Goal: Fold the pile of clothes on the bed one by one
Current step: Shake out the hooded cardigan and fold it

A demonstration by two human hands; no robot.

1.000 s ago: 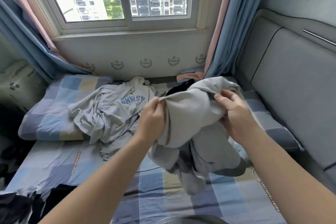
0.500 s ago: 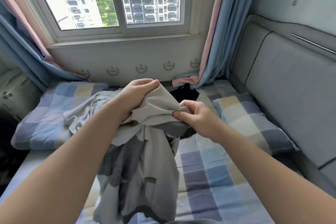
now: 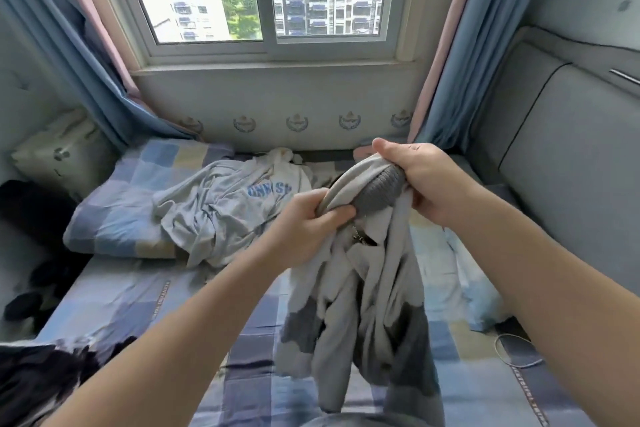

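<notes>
While the left hand (image 3: 308,225) and right hand (image 3: 427,180) both clutch the grey garment (image 3: 367,288) by one bunched end above the bed (image 3: 131,298), its hanging, seemingly tangled sleeves could crease into a crooked fold.

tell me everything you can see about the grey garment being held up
The grey garment is soft, light grey fabric with darker grey patches lower down and a dark ribbed band at the top. The left hand and right hand grip its top edge close together, so it hangs crumpled and unfolded above the checked bed sheet. A small dark detail below the band is too unclear to name.
</notes>
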